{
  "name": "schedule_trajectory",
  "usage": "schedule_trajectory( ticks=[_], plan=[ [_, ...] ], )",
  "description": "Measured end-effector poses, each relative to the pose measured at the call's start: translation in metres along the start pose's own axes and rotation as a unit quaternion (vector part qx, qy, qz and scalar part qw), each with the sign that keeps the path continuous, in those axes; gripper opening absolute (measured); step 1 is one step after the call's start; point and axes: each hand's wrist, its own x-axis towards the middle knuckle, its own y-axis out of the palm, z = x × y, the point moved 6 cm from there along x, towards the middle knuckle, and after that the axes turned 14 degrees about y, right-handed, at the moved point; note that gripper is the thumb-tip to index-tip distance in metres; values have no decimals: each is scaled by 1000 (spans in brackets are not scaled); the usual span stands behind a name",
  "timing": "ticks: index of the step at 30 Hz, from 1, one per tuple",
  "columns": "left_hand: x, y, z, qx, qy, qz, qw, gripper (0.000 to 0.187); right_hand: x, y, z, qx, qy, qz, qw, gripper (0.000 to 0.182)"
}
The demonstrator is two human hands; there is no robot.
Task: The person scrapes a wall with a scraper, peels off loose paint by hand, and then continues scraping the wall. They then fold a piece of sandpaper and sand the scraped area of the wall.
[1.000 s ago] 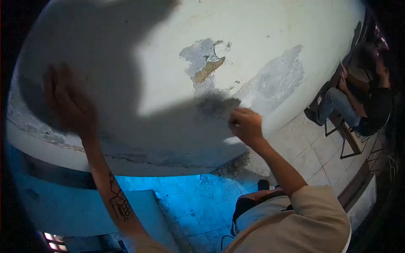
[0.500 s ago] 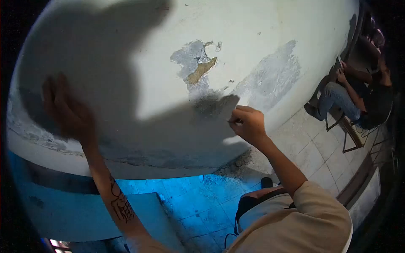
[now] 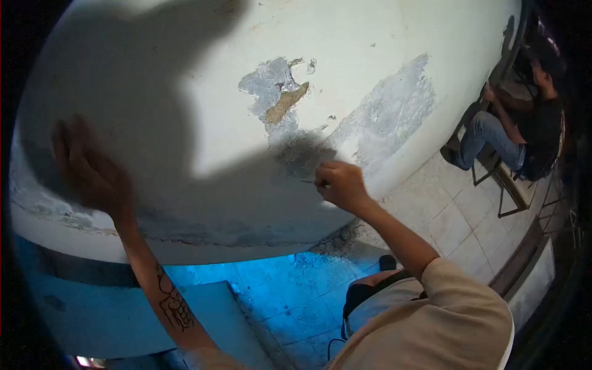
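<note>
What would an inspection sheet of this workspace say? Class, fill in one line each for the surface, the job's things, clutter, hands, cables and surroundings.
Surface: white wall, paint peeled to grey and tan patches; much of it in shadow.
Job's things: thin scraping tool, its tip at the wall below the patches; exact type too small to tell.
Clutter: debris on the floor at the wall's foot.
Hands: right hand closed on the tool; left hand open, flat against the wall.
Cables: nothing seen.
Surroundings: tiled floor; a seated person on a chair at right.
</note>
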Motion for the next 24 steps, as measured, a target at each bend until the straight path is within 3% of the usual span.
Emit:
schedule_trajectory(
  ticks=[3,5,7,9,11,13,16,20,23,24],
  plan=[
    [2,4,-2,8,-31,10,999,34,11,-36,1,52,77,-2,996,15],
    [-1,0,-2,-6,-53,7,999,34,-1,2,-4,16,60,-18,998,14],
    [1,0,1,49,11,22,999,31,-5,26,14,-31,-37,-1,999,14],
    [2,0,1,42,17,17,999,31,-6,9,15,-31,-53,-8,998,14],
    [3,-1,-2,34,25,20,999,31,2,-18,9,34,69,8,997,13],
    [4,-2,-5,48,19,29,998,31,0,-12,7,30,82,-5,996,13],
    [7,-3,-6,28,30,29,999,31,0,6,18,-13,2,-10,1000,18],
    [7,-2,-6,49,28,32,998,31,7,-40,28,42,55,-14,998,15],
    [12,-6,-11,59,-13,40,997,31,-4,25,-3,43,57,42,997,14],
    [10,-4,-8,53,-8,35,998,31,-4,20,7,40,-9,-5,999,13]
  ],
)
